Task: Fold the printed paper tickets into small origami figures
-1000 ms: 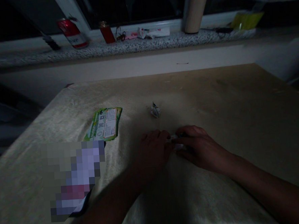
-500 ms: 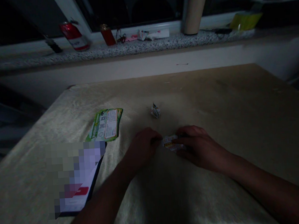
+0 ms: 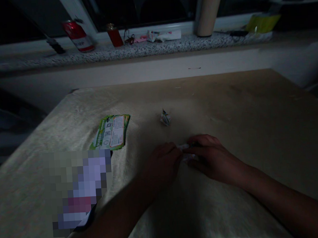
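Note:
A small piece of folded printed paper (image 3: 188, 156) lies on the table between my hands, mostly hidden by fingers. My left hand (image 3: 164, 161) is closed at the paper's left side, its fingertips pressed on it. From the right, my right hand (image 3: 211, 153) grips the paper with its fingers and thumb. Beyond them stands a small folded paper shape (image 3: 165, 118) with a pointed top and printed sides.
The table (image 3: 241, 110) has a smooth, pale cover. At left lie a stack of green printed cards (image 3: 112, 132) and a partly blurred phone (image 3: 90, 184). On the granite sill (image 3: 144, 51) are a red can (image 3: 80, 39), a red lighter-like item (image 3: 115, 35) and a cardboard tube (image 3: 209, 15).
My left hand has moved right and come over the paper's left part, covering more of it. The right hand stays nearly in place. The standing paper shape has not moved.

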The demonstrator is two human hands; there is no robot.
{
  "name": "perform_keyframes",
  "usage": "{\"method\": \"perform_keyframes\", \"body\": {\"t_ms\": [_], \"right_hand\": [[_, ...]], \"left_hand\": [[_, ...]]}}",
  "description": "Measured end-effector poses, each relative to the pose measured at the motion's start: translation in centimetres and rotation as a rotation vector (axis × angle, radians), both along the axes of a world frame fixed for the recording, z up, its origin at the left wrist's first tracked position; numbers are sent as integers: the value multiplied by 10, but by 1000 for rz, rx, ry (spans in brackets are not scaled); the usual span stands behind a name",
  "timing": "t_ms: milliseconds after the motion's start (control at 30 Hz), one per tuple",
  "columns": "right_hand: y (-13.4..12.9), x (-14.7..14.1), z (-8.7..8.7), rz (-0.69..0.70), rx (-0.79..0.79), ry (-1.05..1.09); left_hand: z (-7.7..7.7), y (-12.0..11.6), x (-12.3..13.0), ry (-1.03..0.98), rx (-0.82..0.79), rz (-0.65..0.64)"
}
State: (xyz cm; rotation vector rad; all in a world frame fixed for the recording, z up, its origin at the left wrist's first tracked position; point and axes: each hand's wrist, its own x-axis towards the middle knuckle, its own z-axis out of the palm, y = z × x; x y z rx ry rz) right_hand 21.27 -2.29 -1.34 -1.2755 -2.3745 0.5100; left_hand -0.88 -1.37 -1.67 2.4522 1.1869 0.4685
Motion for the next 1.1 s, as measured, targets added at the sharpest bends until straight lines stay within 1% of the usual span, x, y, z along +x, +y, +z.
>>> {"method": "perform_keyframes", "body": {"t_ms": [167, 333, 567, 767, 900, 1100], "right_hand": [[0, 2, -1, 25, -17, -10], [-2, 3, 2, 35, -39, 0], [-1, 4, 3, 61, -42, -8], [-1, 6, -2, 60, -24, 25], [1, 7, -1, 57, -12, 52], [8, 8, 2, 72, -26, 141]], "left_hand": [[2, -2, 2, 9, -22, 41], [5, -2, 5, 17, -26, 71], [11, -3, 11, 68, -41, 102], [6, -4, 14, 95, 25, 113], [6, -2, 13, 83, -4, 100], [9, 0, 12, 61, -37, 127]]}}
